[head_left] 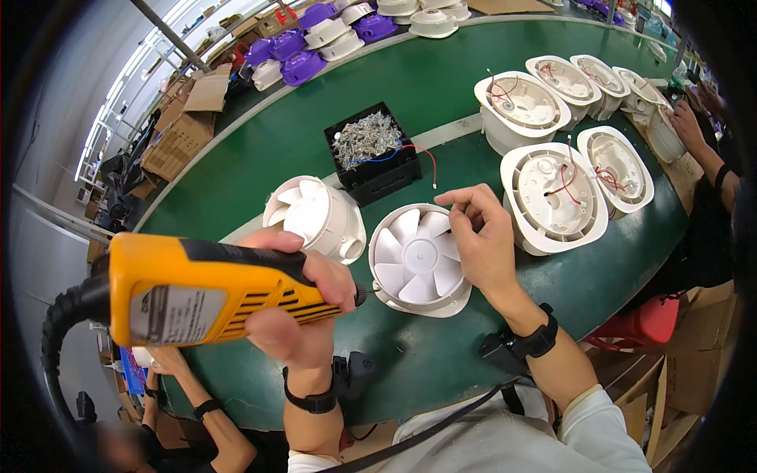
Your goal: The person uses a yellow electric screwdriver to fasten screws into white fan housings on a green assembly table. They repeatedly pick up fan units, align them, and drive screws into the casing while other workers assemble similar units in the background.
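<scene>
My left hand [311,339] grips a yellow and black electric screwdriver [248,276] held sideways, its bit pointing right. The bit meets the left edge of a white round fan housing [448,306]; whether it sits in a screw I cannot tell. Inside that housing lies a white bladed fan [420,255], facing up. At the housing's upper right rim is my right hand [485,240], its fingers curled together over the edge; what is between them is hidden. A second white fan housing [335,229] lies tilted just beyond the screwdriver.
A black box [382,177] heaped with screws [367,140] stands behind the housings, a red wire [430,158] over its edge. Several white bases [552,193] with wires fill the right side. Purple covers [300,67] line the far edge. Co-workers' arms [692,134] show at right and lower left.
</scene>
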Demonstrator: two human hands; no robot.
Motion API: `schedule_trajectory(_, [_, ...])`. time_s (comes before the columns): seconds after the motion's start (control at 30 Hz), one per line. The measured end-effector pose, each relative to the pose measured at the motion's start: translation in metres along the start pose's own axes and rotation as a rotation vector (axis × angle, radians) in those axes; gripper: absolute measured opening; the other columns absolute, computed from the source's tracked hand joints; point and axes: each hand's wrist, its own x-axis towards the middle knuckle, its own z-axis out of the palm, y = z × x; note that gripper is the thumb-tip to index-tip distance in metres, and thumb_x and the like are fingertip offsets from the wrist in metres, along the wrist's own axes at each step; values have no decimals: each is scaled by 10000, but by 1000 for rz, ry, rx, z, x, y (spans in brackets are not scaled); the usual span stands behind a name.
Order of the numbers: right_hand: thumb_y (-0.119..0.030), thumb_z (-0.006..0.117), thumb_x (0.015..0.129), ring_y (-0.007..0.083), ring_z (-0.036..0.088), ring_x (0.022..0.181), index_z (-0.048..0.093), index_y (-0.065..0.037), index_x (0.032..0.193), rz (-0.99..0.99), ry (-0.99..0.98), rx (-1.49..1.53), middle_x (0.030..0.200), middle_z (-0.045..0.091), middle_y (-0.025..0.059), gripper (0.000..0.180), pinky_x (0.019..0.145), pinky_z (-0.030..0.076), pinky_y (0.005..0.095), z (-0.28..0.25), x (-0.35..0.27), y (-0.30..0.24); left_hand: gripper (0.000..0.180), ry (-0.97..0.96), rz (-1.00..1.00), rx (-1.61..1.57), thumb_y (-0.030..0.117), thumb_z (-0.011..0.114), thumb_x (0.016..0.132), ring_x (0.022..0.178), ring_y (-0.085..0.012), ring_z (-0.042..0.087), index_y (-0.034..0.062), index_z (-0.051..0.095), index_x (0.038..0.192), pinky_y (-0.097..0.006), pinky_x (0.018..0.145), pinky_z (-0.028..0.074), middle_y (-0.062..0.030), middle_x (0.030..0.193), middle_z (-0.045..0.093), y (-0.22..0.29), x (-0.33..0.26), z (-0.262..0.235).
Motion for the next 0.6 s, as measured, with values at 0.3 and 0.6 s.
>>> schedule_trajectory(0.3, [-10, 532, 808, 142, 459, 607, 679, -66, 896, -11, 5, 11, 775, 517, 51, 179, 550, 387, 292, 3, -1, 1, 734, 61, 97, 89, 686, 496, 850, 447, -164, 480, 19, 399, 1140, -274, 428, 413, -66, 595, 511, -10, -1, -3])
schedule_trajectory(0.6, [-11, 533, 805, 143, 471, 613, 677, -63, 900, -16, 11, 13, 779, 514, 55, 180, 558, 398, 287, 1, -1, 2, 681, 7, 39, -211, 653, 431, 903, 380, -160, 470, 8, 444, 1123, -287, 371, 391, -59, 577, 499, 8, 10, -12])
